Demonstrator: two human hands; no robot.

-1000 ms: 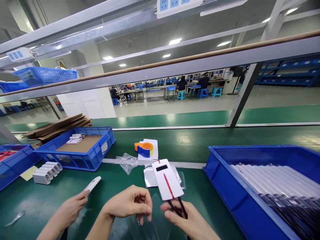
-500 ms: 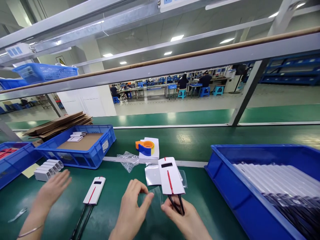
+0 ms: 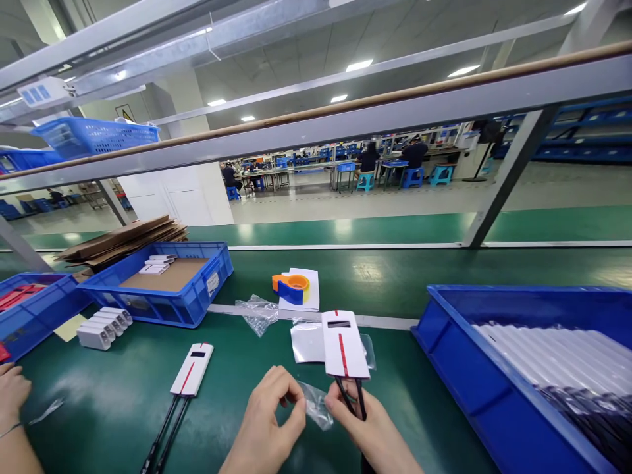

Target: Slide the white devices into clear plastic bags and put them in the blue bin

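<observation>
Left hand (image 3: 269, 420), one bag (image 3: 316, 403), right hand (image 3: 372, 421) with one held device (image 3: 346, 347).
Left of the left fingers lies one loose device (image 3: 192, 370), two cables (image 3: 170, 429) trailing. The left thumb and forefinger are nearly together, apparently pinching the bag's edge, though clear film reads poorly. The right fingers close round the held device's two leads (image 3: 361, 400), its body just beyond them; one bin (image 3: 469, 383) sits farther right.

The white device (image 3: 345, 345) is flat and rectangular, with a dark window near its top, a red stripe down its face and two black cables below. Tilted face-up, it is held by the cables above the desk (image 3: 424, 395), well short of the far edge. A clear plastic bag (image 3: 316, 405), crumpled, hangs just beside.
</observation>
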